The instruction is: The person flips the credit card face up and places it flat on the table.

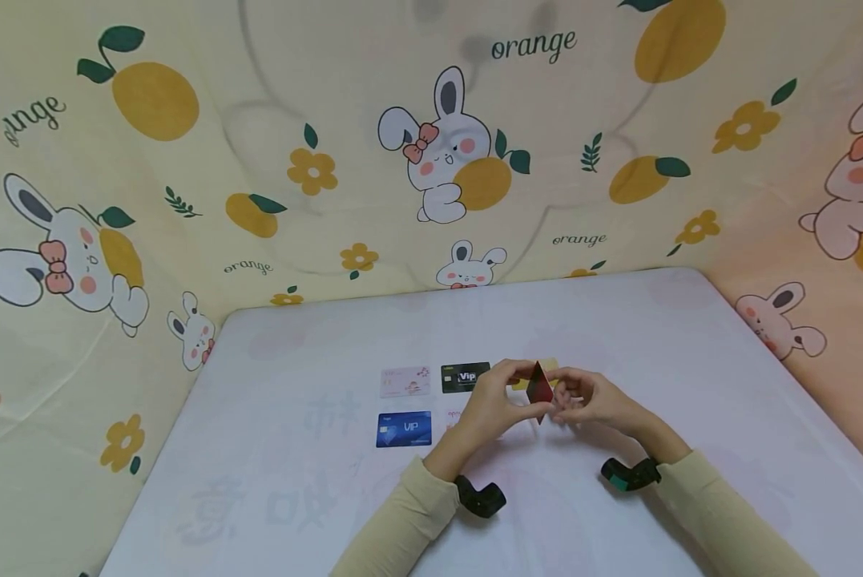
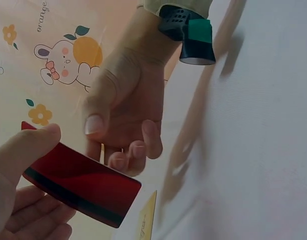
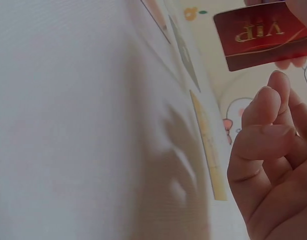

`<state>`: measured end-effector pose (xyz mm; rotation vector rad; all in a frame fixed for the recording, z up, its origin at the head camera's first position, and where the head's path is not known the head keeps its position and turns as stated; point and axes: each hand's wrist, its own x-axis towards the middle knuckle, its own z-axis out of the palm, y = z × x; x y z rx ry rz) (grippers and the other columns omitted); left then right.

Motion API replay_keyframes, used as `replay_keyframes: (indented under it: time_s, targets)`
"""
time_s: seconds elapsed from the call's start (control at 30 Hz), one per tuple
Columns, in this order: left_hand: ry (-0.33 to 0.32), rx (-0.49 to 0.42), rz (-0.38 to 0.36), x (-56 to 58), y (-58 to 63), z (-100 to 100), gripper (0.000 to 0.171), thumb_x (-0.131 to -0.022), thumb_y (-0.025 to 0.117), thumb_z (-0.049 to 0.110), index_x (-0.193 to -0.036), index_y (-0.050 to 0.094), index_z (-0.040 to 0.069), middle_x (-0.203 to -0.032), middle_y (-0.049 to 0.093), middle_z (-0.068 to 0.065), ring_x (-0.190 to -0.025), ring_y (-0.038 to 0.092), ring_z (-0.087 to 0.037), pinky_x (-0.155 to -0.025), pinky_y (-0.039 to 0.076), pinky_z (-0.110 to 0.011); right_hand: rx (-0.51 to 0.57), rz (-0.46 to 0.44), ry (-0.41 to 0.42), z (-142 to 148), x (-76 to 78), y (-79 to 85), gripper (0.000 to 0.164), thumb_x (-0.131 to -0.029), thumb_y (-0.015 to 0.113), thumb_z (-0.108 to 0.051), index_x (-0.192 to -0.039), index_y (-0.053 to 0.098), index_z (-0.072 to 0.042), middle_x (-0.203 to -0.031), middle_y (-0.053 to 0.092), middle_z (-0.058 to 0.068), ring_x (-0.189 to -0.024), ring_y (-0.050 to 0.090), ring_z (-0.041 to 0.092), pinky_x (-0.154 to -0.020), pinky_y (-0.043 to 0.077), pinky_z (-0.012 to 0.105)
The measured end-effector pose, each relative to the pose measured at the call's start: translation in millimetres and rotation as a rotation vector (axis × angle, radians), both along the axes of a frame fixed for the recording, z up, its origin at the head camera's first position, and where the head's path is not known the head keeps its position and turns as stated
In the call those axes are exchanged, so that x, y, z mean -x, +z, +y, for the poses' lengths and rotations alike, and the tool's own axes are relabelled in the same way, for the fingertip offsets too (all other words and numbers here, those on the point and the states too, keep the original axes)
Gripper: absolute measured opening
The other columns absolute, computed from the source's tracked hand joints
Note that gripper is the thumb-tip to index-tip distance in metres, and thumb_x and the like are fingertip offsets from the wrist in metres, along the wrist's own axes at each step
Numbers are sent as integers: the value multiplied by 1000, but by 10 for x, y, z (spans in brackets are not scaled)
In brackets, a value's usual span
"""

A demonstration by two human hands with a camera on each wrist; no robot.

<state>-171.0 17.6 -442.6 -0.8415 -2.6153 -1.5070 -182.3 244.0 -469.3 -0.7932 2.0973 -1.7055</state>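
Note:
A red VIP card (image 1: 539, 390) is held up above the table in my left hand (image 1: 490, 405). The left thumb lies along one face, with fingers behind it in the left wrist view. Gold lettering shows on the card (image 3: 266, 36) in the right wrist view; its other side (image 2: 86, 180) has a dark stripe. My right hand (image 1: 606, 403) hovers close to the card's right edge, fingers loosely bent and nothing between them. Behind the hands a gold card (image 3: 208, 150) lies on the table, partly covered in the head view.
Left of the hands, a pink card (image 1: 405, 381), a black VIP card (image 1: 465, 377) and a blue VIP card (image 1: 404, 429) lie flat. A pale card (image 1: 453, 417) is half hidden behind the left hand. The white-covered table (image 1: 294, 481) meets a printed cloth backdrop (image 1: 546, 120).

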Motion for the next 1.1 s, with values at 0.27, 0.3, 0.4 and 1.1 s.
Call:
replay_keyframes:
  time_s: [0.27, 0.3, 0.4, 1.1]
  targets:
    - [3, -11, 12, -3, 59, 13, 54, -78, 80, 28, -125, 59, 9, -119, 67, -5, -112, 63, -14, -97, 50, -21, -18, -26, -23, -25, -21, -28, 61, -82, 71, 0, -132, 39, 16, -91, 58, -9, -81, 53, 2, -69, 48, 16]
    - [3, -12, 13, -3, 64, 15, 55, -78, 80, 28, -125, 59, 9, -119, 67, -5, -112, 63, -14, -97, 50, -21, -22, -28, -25, -28, -22, -35, 62, -82, 70, 0, -133, 38, 17, -92, 58, -10, -81, 53, 2, -69, 48, 16]
    - [3, -14, 8, -4, 77, 18, 56, -78, 80, 28, -126, 58, 8, -121, 66, -5, -114, 63, -14, -97, 49, -19, -28, -30, -23, -37, -19, -61, 62, -82, 70, 0, -132, 38, 18, -93, 59, -12, -81, 53, 1, -69, 48, 16]
    - [-16, -59, -51, -20, 107, 28, 59, -80, 79, 22, -130, 54, 4, -124, 64, -11, -116, 63, -20, -98, 51, -29, -40, -40, 0, -78, -5, -134, 57, -82, 71, 0, -128, 43, 18, -90, 62, -17, -78, 54, -2, -66, 48, 18]
